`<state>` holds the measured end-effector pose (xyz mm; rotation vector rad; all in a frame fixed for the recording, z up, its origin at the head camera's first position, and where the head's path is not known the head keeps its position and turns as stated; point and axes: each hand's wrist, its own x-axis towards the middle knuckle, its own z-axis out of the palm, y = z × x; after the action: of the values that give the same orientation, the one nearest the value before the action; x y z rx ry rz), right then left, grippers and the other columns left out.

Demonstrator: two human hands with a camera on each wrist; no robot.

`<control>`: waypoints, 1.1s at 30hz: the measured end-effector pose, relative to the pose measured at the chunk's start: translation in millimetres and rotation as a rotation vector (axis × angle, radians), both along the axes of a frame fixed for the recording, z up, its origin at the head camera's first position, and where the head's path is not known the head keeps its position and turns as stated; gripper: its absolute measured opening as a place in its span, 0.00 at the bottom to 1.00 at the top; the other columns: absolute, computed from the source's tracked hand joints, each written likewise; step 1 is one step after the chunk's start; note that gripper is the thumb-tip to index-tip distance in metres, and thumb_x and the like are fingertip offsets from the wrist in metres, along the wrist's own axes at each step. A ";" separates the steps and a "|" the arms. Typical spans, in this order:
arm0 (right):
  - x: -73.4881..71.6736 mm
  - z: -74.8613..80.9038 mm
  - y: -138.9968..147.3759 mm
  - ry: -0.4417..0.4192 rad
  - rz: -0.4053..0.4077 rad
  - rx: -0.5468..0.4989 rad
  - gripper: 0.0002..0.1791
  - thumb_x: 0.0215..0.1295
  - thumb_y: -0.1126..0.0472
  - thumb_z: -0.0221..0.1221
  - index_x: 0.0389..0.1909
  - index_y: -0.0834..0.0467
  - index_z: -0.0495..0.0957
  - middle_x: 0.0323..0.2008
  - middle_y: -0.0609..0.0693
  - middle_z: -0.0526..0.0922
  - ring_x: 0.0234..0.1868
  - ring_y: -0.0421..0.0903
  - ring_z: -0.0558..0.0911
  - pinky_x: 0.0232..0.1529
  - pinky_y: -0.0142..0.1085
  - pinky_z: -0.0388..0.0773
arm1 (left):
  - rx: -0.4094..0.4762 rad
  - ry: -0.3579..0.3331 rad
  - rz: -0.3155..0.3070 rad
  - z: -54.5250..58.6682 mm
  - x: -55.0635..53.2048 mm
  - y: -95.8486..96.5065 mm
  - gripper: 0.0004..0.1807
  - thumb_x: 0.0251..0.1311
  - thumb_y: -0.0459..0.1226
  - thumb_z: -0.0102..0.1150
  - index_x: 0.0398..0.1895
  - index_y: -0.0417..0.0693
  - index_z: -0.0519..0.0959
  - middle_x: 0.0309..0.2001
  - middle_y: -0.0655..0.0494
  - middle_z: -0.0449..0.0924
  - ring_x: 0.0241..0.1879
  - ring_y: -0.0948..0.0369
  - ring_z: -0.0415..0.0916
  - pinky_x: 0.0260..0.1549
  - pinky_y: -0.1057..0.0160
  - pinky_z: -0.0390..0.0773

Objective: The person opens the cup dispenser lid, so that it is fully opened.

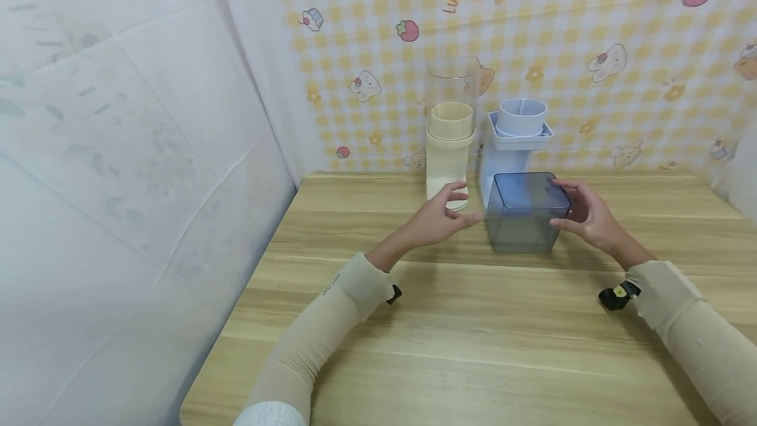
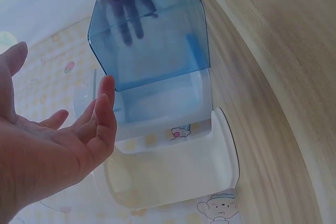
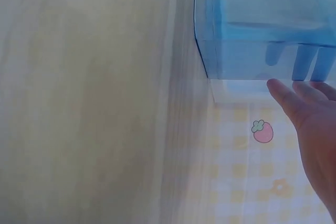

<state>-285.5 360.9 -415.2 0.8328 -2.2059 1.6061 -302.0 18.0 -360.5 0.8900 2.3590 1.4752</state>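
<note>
My right hand (image 1: 593,219) grips a see-through blue-grey square container (image 1: 523,232) at its right side, with the thumb at the front and the fingers behind. Through the container's wall, those fingers show as dark shapes in the left wrist view. My left hand (image 1: 437,217) is held off the container's left side, fingers relaxed and bent, nothing in it. Directly behind the container is a pale blue stand (image 1: 503,162) with a square tray top and a round cup (image 1: 523,117). The container hides the stand's lower part.
Left of the pale blue stand is a cream stand (image 1: 447,166) with a cream cup (image 1: 451,121) inside a tall clear cylinder (image 1: 452,84). Both stand near the back of the wooden table (image 1: 473,334). A yellow checked cloth (image 1: 378,51) hangs behind, white sheeting (image 1: 136,150) at left.
</note>
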 end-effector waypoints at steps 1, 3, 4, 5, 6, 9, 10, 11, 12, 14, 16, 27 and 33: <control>-0.4 0.0 -0.6 0.001 0.008 -0.012 0.41 0.51 0.88 0.58 0.68 0.72 0.57 0.63 0.43 0.69 0.58 0.33 0.73 0.46 0.21 0.76 | 0.001 0.002 -0.002 -0.4 0.2 -0.7 0.43 0.62 0.53 0.64 0.76 0.56 0.56 0.68 0.52 0.69 0.49 0.60 0.80 0.41 0.63 0.81; -1.6 -0.2 -1.7 -0.006 0.030 -0.040 0.41 0.51 0.89 0.57 0.68 0.73 0.57 0.63 0.44 0.70 0.58 0.34 0.73 0.46 0.22 0.76 | -0.001 0.002 -0.007 -1.6 0.2 -1.9 0.42 0.63 0.53 0.64 0.76 0.55 0.56 0.68 0.52 0.69 0.49 0.60 0.80 0.41 0.63 0.81; -1.6 -0.3 -1.5 -0.002 0.026 -0.038 0.41 0.51 0.89 0.57 0.68 0.73 0.57 0.63 0.43 0.70 0.58 0.33 0.73 0.46 0.22 0.76 | -0.003 0.002 -0.011 -2.0 0.5 -2.3 0.42 0.63 0.53 0.64 0.76 0.55 0.56 0.68 0.52 0.69 0.50 0.60 0.80 0.41 0.63 0.81; -1.6 -0.2 -1.4 -0.001 0.023 -0.037 0.41 0.51 0.89 0.57 0.68 0.74 0.57 0.63 0.43 0.70 0.59 0.33 0.73 0.47 0.21 0.75 | -0.005 0.005 -0.018 -2.4 0.8 -2.8 0.42 0.63 0.53 0.63 0.76 0.55 0.56 0.69 0.51 0.69 0.50 0.59 0.80 0.41 0.63 0.81; -1.6 -0.1 -1.3 -0.001 0.019 -0.036 0.41 0.51 0.89 0.58 0.68 0.74 0.58 0.63 0.43 0.70 0.59 0.33 0.73 0.47 0.21 0.75 | -0.007 0.005 -0.023 -2.9 1.0 -3.3 0.42 0.64 0.52 0.63 0.76 0.54 0.56 0.69 0.50 0.69 0.50 0.59 0.80 0.41 0.63 0.81; -1.7 0.0 -0.8 0.002 0.002 -0.026 0.41 0.51 0.88 0.58 0.68 0.73 0.58 0.63 0.42 0.70 0.59 0.32 0.72 0.49 0.21 0.74 | -0.011 0.005 -0.033 -4.3 1.5 -4.5 0.41 0.65 0.52 0.62 0.76 0.54 0.56 0.69 0.48 0.68 0.52 0.57 0.79 0.42 0.63 0.81; -1.7 0.2 -0.8 0.004 -0.007 -0.021 0.40 0.51 0.88 0.59 0.68 0.74 0.59 0.63 0.42 0.70 0.60 0.31 0.72 0.50 0.20 0.73 | -0.012 0.007 -0.035 -4.6 1.8 -4.9 0.41 0.65 0.51 0.62 0.76 0.53 0.55 0.70 0.47 0.67 0.52 0.56 0.79 0.42 0.63 0.81; -1.8 0.5 -0.9 0.002 -0.010 -0.026 0.40 0.51 0.88 0.59 0.68 0.74 0.59 0.63 0.43 0.70 0.60 0.32 0.72 0.50 0.21 0.73 | -0.010 0.009 -0.034 -4.7 1.9 -5.3 0.41 0.65 0.51 0.61 0.76 0.53 0.55 0.70 0.46 0.67 0.52 0.55 0.79 0.42 0.63 0.81; -1.8 0.7 -1.1 0.005 -0.018 -0.019 0.40 0.51 0.87 0.59 0.68 0.74 0.59 0.64 0.43 0.70 0.60 0.32 0.72 0.51 0.20 0.73 | -0.011 0.012 -0.031 -4.8 2.1 -5.5 0.41 0.65 0.51 0.61 0.76 0.53 0.56 0.70 0.47 0.67 0.52 0.55 0.79 0.42 0.63 0.80; -1.8 1.3 -1.1 0.010 -0.038 -0.001 0.40 0.52 0.86 0.59 0.68 0.74 0.59 0.65 0.45 0.69 0.61 0.32 0.71 0.52 0.20 0.72 | -0.013 0.016 -0.024 -4.7 2.6 -5.9 0.40 0.65 0.51 0.62 0.76 0.54 0.56 0.69 0.48 0.68 0.51 0.56 0.79 0.42 0.64 0.80; -1.6 2.0 -0.9 0.010 -0.067 0.022 0.40 0.53 0.85 0.60 0.68 0.73 0.59 0.66 0.47 0.69 0.63 0.32 0.70 0.53 0.20 0.71 | -0.015 0.022 -0.021 -4.3 3.2 -6.2 0.40 0.66 0.50 0.62 0.76 0.54 0.56 0.69 0.49 0.69 0.51 0.56 0.79 0.42 0.64 0.80; -0.8 3.4 -1.9 -0.026 -0.184 0.092 0.42 0.49 0.83 0.66 0.68 0.70 0.62 0.69 0.50 0.67 0.62 0.30 0.69 0.52 0.18 0.70 | -0.010 -0.013 0.016 -5.4 5.8 -13.3 0.41 0.63 0.52 0.64 0.76 0.56 0.57 0.69 0.50 0.68 0.52 0.57 0.79 0.42 0.63 0.80; -1.4 8.4 -2.4 -0.019 -0.203 0.098 0.47 0.50 0.81 0.66 0.72 0.63 0.58 0.71 0.56 0.65 0.64 0.30 0.67 0.52 0.18 0.68 | -0.033 0.025 0.058 -6.9 6.1 -18.4 0.42 0.62 0.54 0.63 0.76 0.58 0.56 0.71 0.52 0.65 0.61 0.51 0.72 0.50 0.57 0.77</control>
<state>-286.9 358.5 -406.8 0.5984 -2.3144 1.4267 -295.9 -0.5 -367.4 0.8440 2.4398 1.4497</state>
